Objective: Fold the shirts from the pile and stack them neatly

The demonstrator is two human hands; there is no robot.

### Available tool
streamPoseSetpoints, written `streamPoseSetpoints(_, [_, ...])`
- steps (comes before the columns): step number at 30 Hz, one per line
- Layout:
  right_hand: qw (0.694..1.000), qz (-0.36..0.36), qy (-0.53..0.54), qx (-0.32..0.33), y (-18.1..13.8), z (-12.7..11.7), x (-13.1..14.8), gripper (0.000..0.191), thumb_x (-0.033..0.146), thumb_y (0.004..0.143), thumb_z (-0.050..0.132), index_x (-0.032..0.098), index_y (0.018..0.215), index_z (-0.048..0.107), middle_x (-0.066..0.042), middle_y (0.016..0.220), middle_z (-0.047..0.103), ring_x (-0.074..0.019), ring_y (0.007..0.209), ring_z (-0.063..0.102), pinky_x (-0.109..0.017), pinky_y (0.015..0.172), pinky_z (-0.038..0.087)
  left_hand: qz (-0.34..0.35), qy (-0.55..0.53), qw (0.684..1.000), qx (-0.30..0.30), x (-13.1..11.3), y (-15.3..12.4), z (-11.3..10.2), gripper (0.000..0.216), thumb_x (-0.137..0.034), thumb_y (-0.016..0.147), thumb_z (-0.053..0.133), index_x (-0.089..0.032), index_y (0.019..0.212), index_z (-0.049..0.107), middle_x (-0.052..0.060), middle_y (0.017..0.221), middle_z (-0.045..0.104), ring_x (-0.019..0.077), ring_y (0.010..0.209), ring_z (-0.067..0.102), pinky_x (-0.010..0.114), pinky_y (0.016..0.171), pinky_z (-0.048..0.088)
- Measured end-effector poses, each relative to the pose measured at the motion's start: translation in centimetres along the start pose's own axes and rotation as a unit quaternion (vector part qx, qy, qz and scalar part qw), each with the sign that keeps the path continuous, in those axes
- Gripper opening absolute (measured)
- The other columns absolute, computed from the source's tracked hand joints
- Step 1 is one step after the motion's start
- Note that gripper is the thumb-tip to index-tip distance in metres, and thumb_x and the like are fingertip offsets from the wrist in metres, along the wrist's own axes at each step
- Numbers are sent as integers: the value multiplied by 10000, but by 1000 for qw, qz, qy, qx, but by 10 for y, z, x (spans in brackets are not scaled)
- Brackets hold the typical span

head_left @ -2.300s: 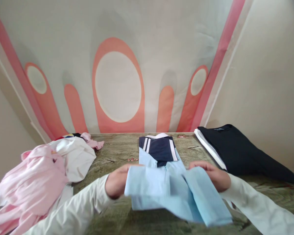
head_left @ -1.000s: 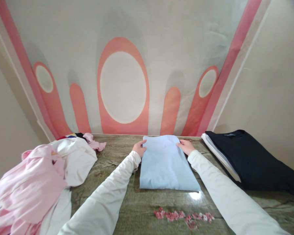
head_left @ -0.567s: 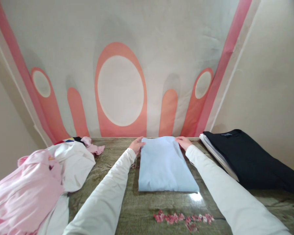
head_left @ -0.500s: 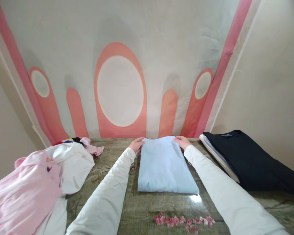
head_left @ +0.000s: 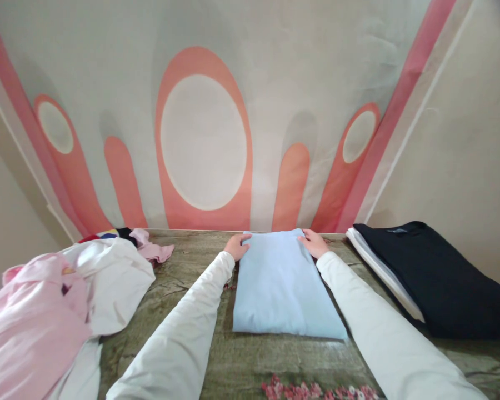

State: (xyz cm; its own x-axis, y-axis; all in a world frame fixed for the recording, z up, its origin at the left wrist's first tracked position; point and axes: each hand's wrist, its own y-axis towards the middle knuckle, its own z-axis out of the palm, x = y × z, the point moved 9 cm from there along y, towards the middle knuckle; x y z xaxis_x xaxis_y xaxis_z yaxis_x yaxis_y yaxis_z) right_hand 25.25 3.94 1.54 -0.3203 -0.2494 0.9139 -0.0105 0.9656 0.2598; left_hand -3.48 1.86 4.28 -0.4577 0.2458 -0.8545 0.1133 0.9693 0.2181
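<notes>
A folded light blue garment (head_left: 281, 286) lies flat in the middle of the wood-patterned table (head_left: 191, 266). My left hand (head_left: 236, 245) rests on its far left corner, fingers curled over the edge of the cloth. At the far right corner lies my right hand (head_left: 313, 242), its fingers stretched along the garment's top edge. Both arms wear long white sleeves and reach forward on either side of the garment.
A loose heap of pink and white clothes (head_left: 54, 300) covers the left side. A folded black garment on a white one (head_left: 429, 266) lies at the right. The patterned wall (head_left: 204, 144) stands right behind the table. Small pink flowers (head_left: 312, 389) mark the front edge.
The blue garment, earlier held up half folded with a navy part showing, now lies flat as a closed rectangle. My hands have stayed at its far corners during the last second.
</notes>
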Motion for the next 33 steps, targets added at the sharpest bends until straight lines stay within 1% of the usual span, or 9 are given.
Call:
streamPoseSetpoints(5, [996,16,-38,-75,6,-16,-25,451,241,735,573,112,1150,452,-129,1019,606,-187,927,581,-361,864,433,16,97,995,-15,-25,-5,-7,531,-81,599,628,-121,1124,557,108,1265,460,266,1231,315,356,1044,196])
streamPoseSetpoints(8, [994,23,-48,-92,4,-24,-31,412,203,746,543,121,1139,452,-113,955,623,-173,808,612,-352,772,487,80,223,963,124,-71,-31,23,513,-232,727,578,-139,1219,465,91,1277,460,215,1195,384,315,1022,251])
streamPoseSetpoints(10, [994,23,-52,-92,0,-27,-31,393,184,754,521,116,1134,447,-113,935,629,-157,706,619,-336,688,514,132,270,924,237,-100,-70,53,528,-376,801,501,-158,1271,401,82,1312,425,204,1204,379,321,1012,273])
streamPoseSetpoints(12, [994,17,-58,-86,-6,-28,-28,369,178,760,510,108,1118,453,-112,906,636,-142,634,613,-328,643,523,155,316,891,287,-116,-115,75,556,-493,849,366,-183,1311,340,88,1363,349,242,1249,304,422,1018,240])
streamPoseSetpoints(14, [995,8,-69,-76,-16,-28,-22,336,175,763,505,113,1091,469,-98,871,643,-136,619,611,-334,653,523,182,359,869,289,-124,-155,89,600,-575,842,287,-237,1337,281,82,1403,270,287,1274,237,528,1001,190])
streamPoseSetpoints(17, [994,-11,-90,-55,-36,-27,-13,310,165,746,530,129,1051,497,-89,876,641,-150,713,622,-355,729,508,219,401,852,256,-122,-193,95,633,-608,818,307,-269,1349,242,75,1428,203,307,1288,183,555,1002,147])
streamPoseSetpoints(25, [983,-80,-168,3,-121,-25,39,355,187,740,532,140,1092,511,-139,1147,524,-217,996,543,-410,855,448,272,405,845,221,-109,-206,81,621,-540,839,356,-244,1365,210,73,1435,181,273,1296,171,470,1029,168])
streamPoseSetpoints(29, [916,-237,-309,99,-189,9,99,472,341,817,475,152,1246,424,-120,1317,398,-235,1216,343,-430,1009,289,276,409,843,214,-109,-208,81,620,-522,850,348,-237,1374,180,76,1437,173,268,1298,167,462,1030,168])
streamPoseSetpoints(33, [854,-277,-377,229,-242,45,116,592,448,845,407,191,1358,260,-58,1412,259,-225,1285,210,-427,1043,216,275,426,831,227,-108,-213,81,619,-546,855,300,-254,1379,150,63,1442,153,272,1303,142,484,1022,163])
